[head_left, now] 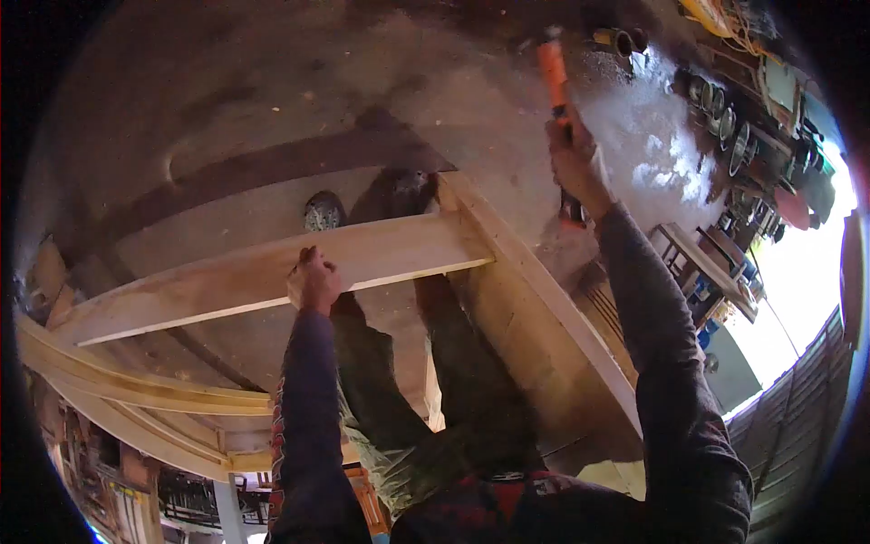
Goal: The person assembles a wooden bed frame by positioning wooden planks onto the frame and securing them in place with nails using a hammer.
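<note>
My right hand [577, 159] is wrapped round an orange and black tool [553, 77], raised over the floor to the right of the wooden frame. Its upper end is blurred, and its lower end shows below the hand. My left hand [314, 279] is at the near edge of a long pale wooden board [381, 249], its fingers curled on the board's face. The board's right end meets a thick side panel [535, 281] of the frame. Whether the left fingers pinch something small cannot be made out.
Curved wooden rails [145, 381] lie at the lower left. My legs are beneath the board, a shoe [323, 211] beyond it. A small wooden bench [707, 272] and stacked metal items [725, 122] stand to the right on the stained floor [272, 100].
</note>
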Demonstrator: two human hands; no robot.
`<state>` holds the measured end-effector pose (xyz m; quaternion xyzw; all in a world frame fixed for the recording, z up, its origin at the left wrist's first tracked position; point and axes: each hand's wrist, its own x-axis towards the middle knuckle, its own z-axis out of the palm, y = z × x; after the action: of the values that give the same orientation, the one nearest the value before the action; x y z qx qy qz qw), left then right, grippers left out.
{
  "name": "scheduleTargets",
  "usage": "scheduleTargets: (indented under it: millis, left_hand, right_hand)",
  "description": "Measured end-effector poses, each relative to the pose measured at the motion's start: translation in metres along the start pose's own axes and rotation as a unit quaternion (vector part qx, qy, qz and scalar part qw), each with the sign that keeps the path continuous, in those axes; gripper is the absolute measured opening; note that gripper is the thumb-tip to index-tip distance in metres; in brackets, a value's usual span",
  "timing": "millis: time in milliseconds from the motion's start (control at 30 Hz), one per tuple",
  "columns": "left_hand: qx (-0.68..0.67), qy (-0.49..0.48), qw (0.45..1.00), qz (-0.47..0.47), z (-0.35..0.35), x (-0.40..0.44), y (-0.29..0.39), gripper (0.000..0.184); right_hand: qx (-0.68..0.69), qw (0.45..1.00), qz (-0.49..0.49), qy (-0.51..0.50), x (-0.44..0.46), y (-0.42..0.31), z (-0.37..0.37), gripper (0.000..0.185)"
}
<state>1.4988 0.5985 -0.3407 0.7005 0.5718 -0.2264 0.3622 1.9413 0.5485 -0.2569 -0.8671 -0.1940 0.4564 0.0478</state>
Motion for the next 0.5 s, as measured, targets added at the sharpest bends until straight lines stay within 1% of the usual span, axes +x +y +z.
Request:
scheduleTargets:
  millis: [33, 100, 133, 167, 200, 267, 300, 333, 367, 400, 433, 467, 500]
  left_hand:
    - [0.011, -0.034, 0.999, -0.024, -0.006, -0.001, 0.002, 0.025]
    - [0.007, -0.042, 0.998, -0.035, -0.002, 0.001, -0.002, 0.026]
    - [0.004, -0.051, 0.998, -0.047, 0.002, 0.001, -0.004, 0.027]
    - [-0.006, -0.044, 0.998, -0.042, 0.009, 0.002, -0.010, 0.027]
    - [-0.032, -0.027, 0.999, -0.033, 0.020, 0.002, -0.019, 0.027]
    - [-0.175, 0.033, 0.984, -0.010, 0.038, 0.013, -0.025, 0.027]
    - [-0.212, 0.030, 0.976, -0.028, 0.042, 0.013, -0.029, 0.026]
    - [-0.189, 0.011, 0.980, -0.060, 0.022, 0.006, -0.018, 0.026]
    - [-0.164, -0.011, 0.982, -0.090, 0.000, -0.001, -0.007, 0.025]
    - [-0.064, -0.031, 0.997, -0.041, -0.009, 0.001, -0.002, 0.025]
    - [0.039, -0.057, 0.998, 0.008, -0.011, -0.002, -0.001, 0.024]
    - [0.040, -0.059, 0.997, 0.005, 0.006, 0.002, -0.012, 0.024]
    - [0.023, -0.017, 0.999, 0.029, 0.037, 0.008, -0.033, 0.026]
  right_hand:
    - [-0.006, 0.998, -0.050, 0.045, 0.000, 0.009, 0.010, 0.036]
    - [-0.022, 0.979, -0.147, 0.142, -0.002, 0.029, 0.026, 0.040]
    - [-0.053, 0.992, -0.115, 0.024, -0.022, 0.043, 0.039, 0.044]
    - [-0.068, 0.992, -0.073, -0.081, -0.041, 0.048, 0.049, 0.048]
    - [-0.090, 0.978, -0.032, -0.186, -0.060, 0.054, 0.059, 0.051]
    - [-0.099, 0.960, 0.018, -0.263, -0.050, 0.041, 0.048, 0.053]
    - [-0.023, 0.974, 0.009, -0.224, -0.045, 0.038, 0.041, 0.055]
    - [0.059, 0.981, 0.007, -0.182, -0.047, 0.035, 0.035, 0.057]
    - [0.044, 0.989, -0.036, -0.134, -0.036, 0.013, 0.019, 0.050]
    - [0.026, 0.993, -0.077, -0.083, -0.026, -0.008, 0.002, 0.042]
    - [-0.005, 0.995, -0.100, -0.011, -0.008, -0.028, -0.016, 0.040]
    - [-0.035, 0.990, -0.122, 0.061, 0.009, -0.042, -0.029, 0.038]
    - [-0.050, 0.986, -0.129, 0.093, 0.011, -0.039, -0.025, 0.037]
